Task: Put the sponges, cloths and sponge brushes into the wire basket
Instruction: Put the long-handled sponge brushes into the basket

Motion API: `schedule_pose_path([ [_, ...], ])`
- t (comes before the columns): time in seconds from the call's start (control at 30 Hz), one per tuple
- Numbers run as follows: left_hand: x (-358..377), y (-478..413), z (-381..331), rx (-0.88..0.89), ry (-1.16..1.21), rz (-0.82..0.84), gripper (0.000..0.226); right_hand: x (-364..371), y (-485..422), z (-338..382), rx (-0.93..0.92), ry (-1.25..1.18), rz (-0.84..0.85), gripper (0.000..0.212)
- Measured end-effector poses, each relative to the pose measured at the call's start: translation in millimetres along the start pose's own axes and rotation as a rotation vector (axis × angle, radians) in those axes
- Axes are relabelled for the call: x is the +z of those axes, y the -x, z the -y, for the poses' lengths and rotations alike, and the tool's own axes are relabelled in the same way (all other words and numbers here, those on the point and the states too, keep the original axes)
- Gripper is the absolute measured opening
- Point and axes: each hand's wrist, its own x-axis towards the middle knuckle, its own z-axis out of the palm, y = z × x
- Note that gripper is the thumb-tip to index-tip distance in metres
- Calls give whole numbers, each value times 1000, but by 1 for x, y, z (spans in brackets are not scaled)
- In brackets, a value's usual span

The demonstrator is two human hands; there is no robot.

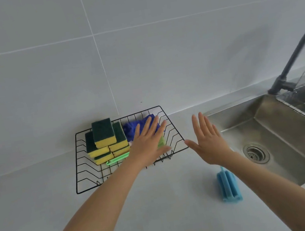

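Sponges (105, 141), green-topped yellow, sit stacked in the wire basket's (90, 183) back left part. Left hand (149, 143) flat, fingers spread, grasping nothing, palm down over the basket's right half, above a blue cloth (133, 129) at the back right corner and a green brush handle (117, 159) lying along the stack's front. Right hand (208, 142) likewise spread and empty, held over the counter (163, 210) between basket and sink (276, 135). Blue sponge brush (229, 187) lies on the counter by the sink's front left corner, under the right forearm, well outside the basket. Dark faucet (291, 59) at the sink's back edge
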Motion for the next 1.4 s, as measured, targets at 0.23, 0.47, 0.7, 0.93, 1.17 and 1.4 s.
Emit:
schedule_pose_path([
  [0.23, 18, -30, -57, 201, -59, 102, 72, 20, 53, -43, 218, -57, 80, 78],
  [0.47, 43, -69, -96, 349, -193, 240, 67, 46, 80, -65, 428, -187, 157, 81],
  [0.7, 79, -97, -135, 469, -234, 312, 65, 76, 89, -72, 541, -295, 209, 81],
  [0.93, 117, -108, -150, 525, -297, 404, 63, 99, 96, -72, 600, -391, 245, 77],
  [1.17, 128, -113, -150, 571, -296, 350, 40, 99, 96, -71, 596, -417, 250, 62],
  [1.4, 116, -112, -149, 589, -288, 270, 23, 85, 96, -72, 614, -416, 220, 43],
])
